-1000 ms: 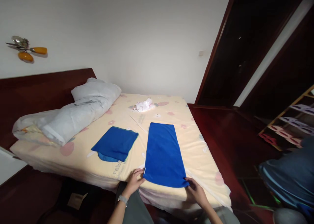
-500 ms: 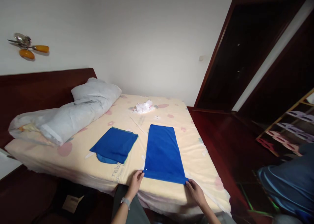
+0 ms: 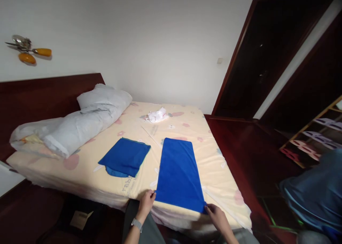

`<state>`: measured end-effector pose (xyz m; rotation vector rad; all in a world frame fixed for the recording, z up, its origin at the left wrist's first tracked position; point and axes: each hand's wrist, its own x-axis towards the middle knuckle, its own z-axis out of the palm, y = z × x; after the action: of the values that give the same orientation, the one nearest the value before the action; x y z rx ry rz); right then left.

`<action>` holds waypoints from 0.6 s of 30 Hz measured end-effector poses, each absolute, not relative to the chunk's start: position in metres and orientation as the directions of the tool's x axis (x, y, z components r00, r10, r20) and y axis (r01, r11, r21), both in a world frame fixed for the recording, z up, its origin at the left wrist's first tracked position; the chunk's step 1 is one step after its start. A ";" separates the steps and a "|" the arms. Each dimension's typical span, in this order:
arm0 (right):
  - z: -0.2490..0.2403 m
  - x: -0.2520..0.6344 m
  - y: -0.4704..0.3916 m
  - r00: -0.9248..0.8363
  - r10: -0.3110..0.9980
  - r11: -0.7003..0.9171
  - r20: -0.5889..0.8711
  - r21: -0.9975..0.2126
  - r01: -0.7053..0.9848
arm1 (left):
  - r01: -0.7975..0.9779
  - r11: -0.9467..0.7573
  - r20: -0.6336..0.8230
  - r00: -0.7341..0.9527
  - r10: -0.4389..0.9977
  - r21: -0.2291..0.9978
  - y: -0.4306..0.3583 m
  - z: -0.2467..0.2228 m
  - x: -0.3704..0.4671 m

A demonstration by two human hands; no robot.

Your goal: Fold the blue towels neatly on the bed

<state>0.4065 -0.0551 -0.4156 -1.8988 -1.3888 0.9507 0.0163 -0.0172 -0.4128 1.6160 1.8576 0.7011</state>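
Grey bedding, wall lamp, dark door

Bed, pale yellow printed sheet. On it: rumpled grey quilt towards the headboard; small white bundle farther back; squarish blue cloth (a paler layer shows from under it); long blue cloth beside that, laid flat to the near edge.

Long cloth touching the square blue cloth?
Apart. The head view shows a strip of bedsheet between the long cloth and the square cloth.
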 end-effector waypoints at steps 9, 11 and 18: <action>-0.421 0.388 -0.060 0.322 0.936 -0.306 -0.143 -0.781 0.544 | 0.627 0.182 -0.023 -0.253 0.967 0.757 -0.035 -0.426 0.040; -0.421 0.387 -0.059 0.366 0.913 -0.365 -0.181 -0.765 0.531 | 0.497 0.200 -0.037 -0.319 0.947 0.844 -0.034 -0.429 0.042; -0.421 0.388 -0.050 0.336 0.918 -0.364 -0.213 -0.788 0.497 | 0.071 0.280 -0.240 -0.344 0.908 0.957 -0.029 -0.420 0.035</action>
<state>0.3875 -0.0504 -0.4205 -1.9897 -1.2355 0.8848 0.0354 -0.0287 -0.4201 0.9094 1.6589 1.1807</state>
